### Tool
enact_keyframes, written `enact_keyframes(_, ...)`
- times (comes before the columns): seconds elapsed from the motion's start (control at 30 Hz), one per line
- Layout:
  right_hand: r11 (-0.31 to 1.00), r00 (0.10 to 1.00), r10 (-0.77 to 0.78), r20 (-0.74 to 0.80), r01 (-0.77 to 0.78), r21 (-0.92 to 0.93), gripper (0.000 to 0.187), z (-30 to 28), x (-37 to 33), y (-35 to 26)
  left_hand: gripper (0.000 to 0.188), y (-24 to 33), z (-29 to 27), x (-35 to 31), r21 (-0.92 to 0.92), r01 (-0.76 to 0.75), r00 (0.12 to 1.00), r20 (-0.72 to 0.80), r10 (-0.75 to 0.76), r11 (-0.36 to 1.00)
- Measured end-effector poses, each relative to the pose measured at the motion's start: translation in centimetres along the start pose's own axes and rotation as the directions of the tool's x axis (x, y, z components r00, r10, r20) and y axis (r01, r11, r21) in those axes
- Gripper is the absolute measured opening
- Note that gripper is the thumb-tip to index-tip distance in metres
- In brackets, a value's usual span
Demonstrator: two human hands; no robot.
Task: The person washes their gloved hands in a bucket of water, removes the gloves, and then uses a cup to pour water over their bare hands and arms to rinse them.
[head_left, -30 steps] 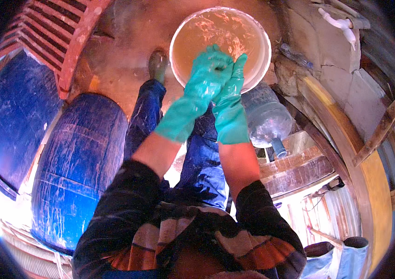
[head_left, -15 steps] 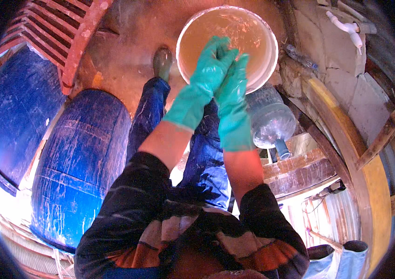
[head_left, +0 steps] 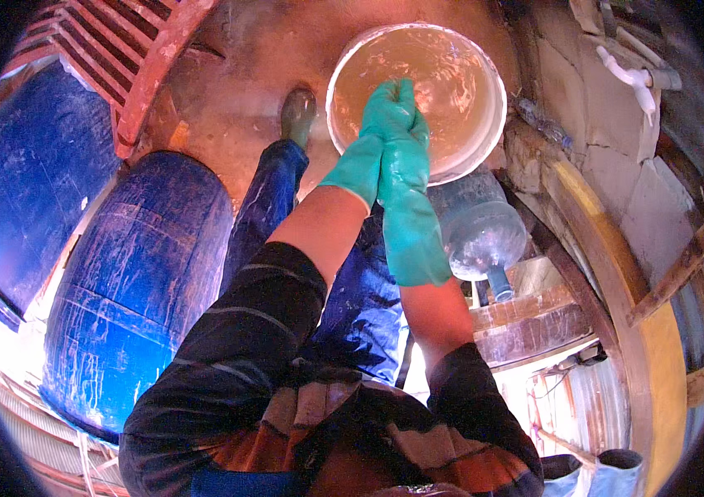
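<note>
Green rubber gloves cover both my hands and wrists. My left hand (head_left: 384,113) and my right hand (head_left: 412,142) are pressed together over the near part of a round white-rimmed bucket (head_left: 499,124). Brownish, rippling water (head_left: 451,87) fills it. The fingers of both hands look closed and overlap one another. Anything between the palms is hidden. The right glove looks wet and shiny along the wrist.
Two large blue drums (head_left: 141,273) stand at the left beneath a red slatted frame (head_left: 141,79). Near the bucket lies a clear water jug (head_left: 484,236). A white tap (head_left: 629,74) and a curved wooden beam (head_left: 609,240) are at the right. My boot (head_left: 297,116) is left of the bucket.
My hands have come closer together, the left crossing further over the right. The view has shifted slightly, and the water now ripples more brightly.
</note>
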State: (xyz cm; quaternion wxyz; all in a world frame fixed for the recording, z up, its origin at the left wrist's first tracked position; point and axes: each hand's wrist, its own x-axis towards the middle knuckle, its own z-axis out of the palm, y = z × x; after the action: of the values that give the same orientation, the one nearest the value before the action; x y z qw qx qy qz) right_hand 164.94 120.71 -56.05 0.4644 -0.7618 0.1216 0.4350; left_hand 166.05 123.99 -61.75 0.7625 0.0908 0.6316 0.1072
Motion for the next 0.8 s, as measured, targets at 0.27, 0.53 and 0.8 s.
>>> enact_keyframes(0.27,0.681,0.900,0.244,0.361,0.106,-0.725,0.047,-2.4,9.6,-2.8,0.038,-4.2,-0.2,3.0,-0.113,0.090,0.989,0.129,-0.076,0.990)
enact_keyframes(0.53,0.584,0.569,-0.477,0.669,0.775,-0.243,0.030,-2.8,4.4,0.9,0.041,-3.9,-4.4,4.9,-0.266,0.185,0.967,0.221,-0.127,0.946)
enact_keyframes(0.8,0.894,0.875,-0.320,0.362,0.406,-0.191,0.034,-0.9,7.8,0.9,0.044,-3.4,-3.1,4.7,-0.374,0.233,0.959,0.244,-0.147,0.898)
